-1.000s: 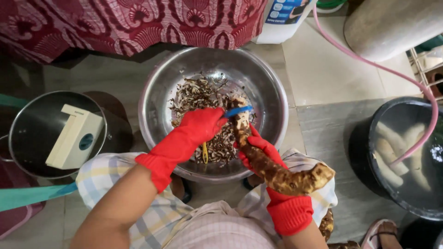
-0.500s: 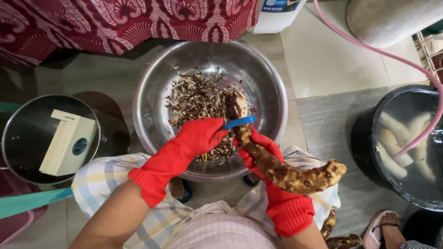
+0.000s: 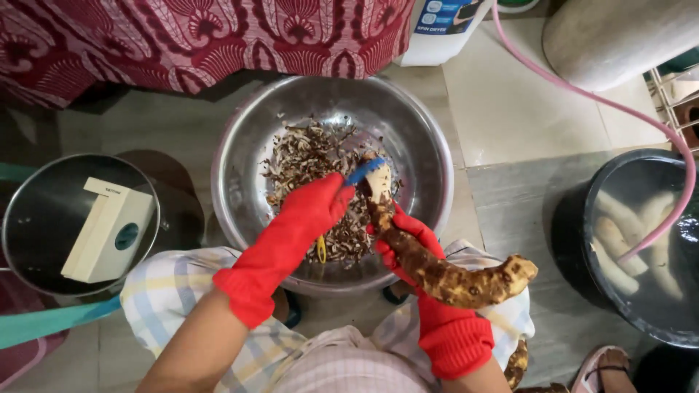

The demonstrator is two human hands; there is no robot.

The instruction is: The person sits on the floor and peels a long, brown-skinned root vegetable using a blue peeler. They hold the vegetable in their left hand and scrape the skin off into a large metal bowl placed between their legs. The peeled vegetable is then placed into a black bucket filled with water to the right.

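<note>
Red rubber gloves covered both our hands. Our left hand (image 3: 314,212) gripped a blue-headed peeler (image 3: 362,172) against the pale, peeled tip of a long brown root (image 3: 444,273), which our right hand (image 3: 404,244) clasped around its middle above the near rim of the steel basin (image 3: 429,153) holding peelings (image 3: 309,156).

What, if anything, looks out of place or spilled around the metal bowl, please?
Nothing spilled: the peelings lie inside the metal bowl. One oddity is the cream box lying across the open pot on the left.
</note>
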